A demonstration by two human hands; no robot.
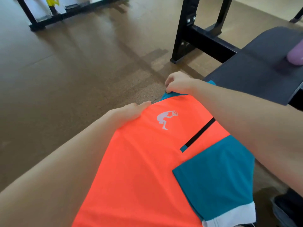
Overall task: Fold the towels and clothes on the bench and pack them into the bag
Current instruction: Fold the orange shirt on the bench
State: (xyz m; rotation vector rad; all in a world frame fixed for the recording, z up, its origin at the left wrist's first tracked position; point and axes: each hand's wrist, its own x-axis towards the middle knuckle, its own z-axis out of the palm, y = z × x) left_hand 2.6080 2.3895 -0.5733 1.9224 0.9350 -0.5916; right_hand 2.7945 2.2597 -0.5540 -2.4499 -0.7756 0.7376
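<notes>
An orange shirt (139, 161) with a white figure logo, a black stripe and a teal sleeve ending in a white cuff is stretched out in front of me, above the floor. My left hand (129, 112) grips its far left edge, thumb on top. My right hand (178, 83) pinches the teal collar at the far end. The dark padded bench (255, 74) lies to the right of the shirt. No bag shows in the head view.
A purple bottle (295, 57) lies on the bench at the right edge. A black metal rack frame (185, 30) stands behind the bench. Another black frame (37, 25) is at the far left. Brown rubber floor (73, 71) spreads to the left.
</notes>
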